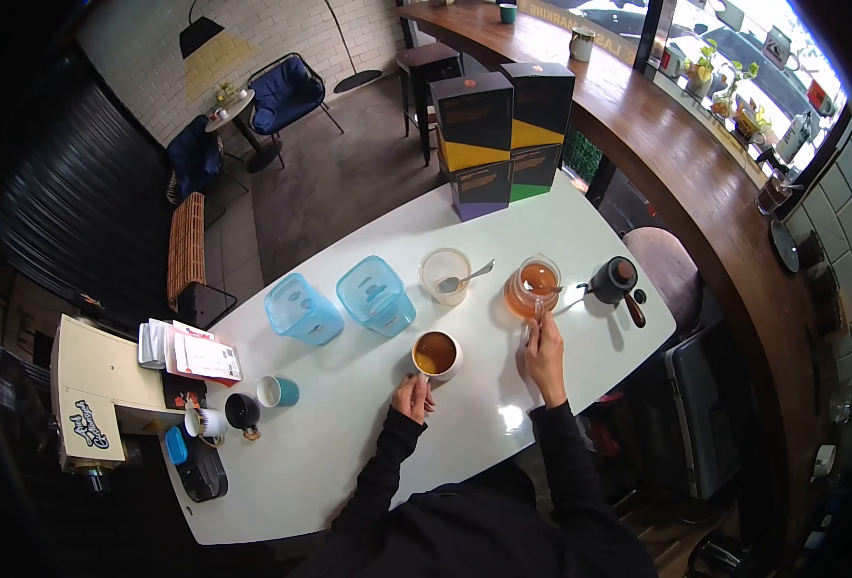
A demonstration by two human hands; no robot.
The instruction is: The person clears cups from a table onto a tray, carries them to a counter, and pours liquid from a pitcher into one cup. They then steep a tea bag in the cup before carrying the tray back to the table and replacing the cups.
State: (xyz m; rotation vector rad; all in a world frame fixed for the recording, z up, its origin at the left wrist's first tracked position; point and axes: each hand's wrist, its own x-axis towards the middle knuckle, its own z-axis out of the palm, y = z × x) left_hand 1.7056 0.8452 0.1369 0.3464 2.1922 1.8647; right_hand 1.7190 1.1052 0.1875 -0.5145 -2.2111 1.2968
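Note:
My left hand (412,397) is closed on the handle of a white mug (452,369), which stands upright on the white table and holds a brown drink. To its right, my right hand (545,358) grips the handle of a glass pot (514,297) with amber liquid inside. A spoon handle shows at the pot's right rim. Just behind the mug is a clear plastic tub (434,262) with a metal spoon (453,284) resting across its rim. A dark kettle (614,279) with a wooden handle stands right of the pot.
Two blue translucent containers (305,310) stand left of the tub. Several cups, including a teal cup (278,390), sit at the table's left by a cream machine (93,385). Stacked dark boxes (474,120) rise at the back edge. A curved wooden counter (657,144) runs along the right.

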